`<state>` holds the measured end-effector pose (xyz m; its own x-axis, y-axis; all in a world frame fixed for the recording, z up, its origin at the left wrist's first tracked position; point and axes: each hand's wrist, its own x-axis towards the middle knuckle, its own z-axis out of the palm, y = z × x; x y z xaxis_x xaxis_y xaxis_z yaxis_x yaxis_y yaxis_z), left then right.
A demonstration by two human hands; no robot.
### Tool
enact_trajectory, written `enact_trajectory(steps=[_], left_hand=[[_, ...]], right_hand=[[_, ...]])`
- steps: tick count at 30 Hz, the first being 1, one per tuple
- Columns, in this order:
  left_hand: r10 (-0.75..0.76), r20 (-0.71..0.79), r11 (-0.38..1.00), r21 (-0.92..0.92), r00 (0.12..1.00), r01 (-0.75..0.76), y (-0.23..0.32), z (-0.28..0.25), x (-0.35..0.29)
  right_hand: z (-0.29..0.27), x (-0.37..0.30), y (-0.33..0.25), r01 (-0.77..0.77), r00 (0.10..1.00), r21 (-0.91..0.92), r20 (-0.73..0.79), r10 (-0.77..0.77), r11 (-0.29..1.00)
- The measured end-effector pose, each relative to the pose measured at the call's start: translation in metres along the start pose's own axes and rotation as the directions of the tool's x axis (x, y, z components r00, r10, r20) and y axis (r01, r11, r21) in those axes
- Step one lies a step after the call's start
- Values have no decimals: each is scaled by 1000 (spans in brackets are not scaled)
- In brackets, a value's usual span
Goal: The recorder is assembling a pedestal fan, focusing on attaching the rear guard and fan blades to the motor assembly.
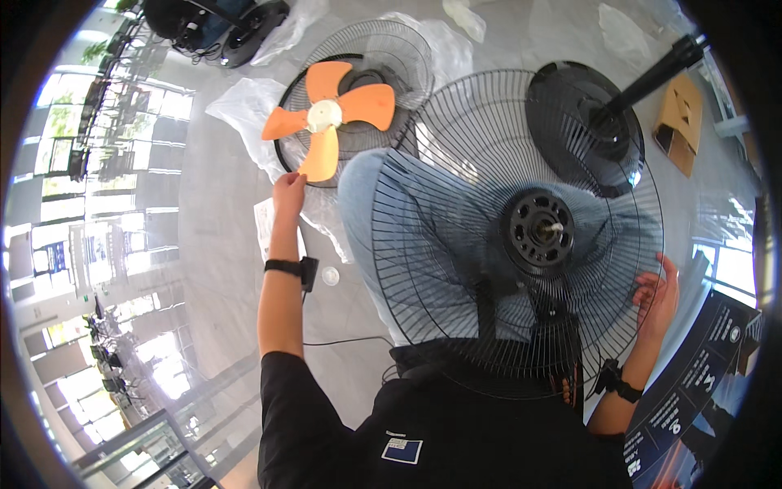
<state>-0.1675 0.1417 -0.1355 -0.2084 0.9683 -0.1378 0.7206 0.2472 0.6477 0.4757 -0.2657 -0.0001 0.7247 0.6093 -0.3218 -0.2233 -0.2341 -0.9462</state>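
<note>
An orange four-bladed fan blade (363, 107) with a pale hub lies on the floor at the upper left, on top of a round black wire guard (411, 49). My left hand (288, 196) is closed on the tip of its lowest blade. Across my lap rests a large black rear fan guard (456, 326), with the motor mount and bare shaft (541, 232) at its middle. At the guard's right rim, my right hand (658, 297) has its fingers curled over the wires, one finger stretched upward.
A round black fan base (570, 106) with a pole stands at the upper right, beside a brown cardboard piece (678, 122). Clear plastic bags (244, 110) lie around the blade. Another black fan base (257, 33) is at the upper left. A printed dark box (692, 391) sits at the lower right.
</note>
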Motion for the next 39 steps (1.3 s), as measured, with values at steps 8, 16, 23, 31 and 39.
enact_trajectory(steps=[8,16,23,31,39], left_hand=[[-557,307,419,-698,771,581,17,67,13],[-421,396,-13,-902,816,431,4,101,13],[-257,141,220,-955,956,200,29,40,15],[270,-42,167,-982,962,-90,124,-101,-33],[470,306,250,-946,828,208,243,-143,-161]], right_hand=[[-1,-5,-1,6,986,-24,-164,-10,1000],[2,-1,-4,10,981,-14,-195,-12,1000],[-6,2,-7,-56,996,122,-55,63,991],[-56,24,-13,222,972,373,-16,-233,901],[10,-12,-149,402,856,190,270,-441,896]])
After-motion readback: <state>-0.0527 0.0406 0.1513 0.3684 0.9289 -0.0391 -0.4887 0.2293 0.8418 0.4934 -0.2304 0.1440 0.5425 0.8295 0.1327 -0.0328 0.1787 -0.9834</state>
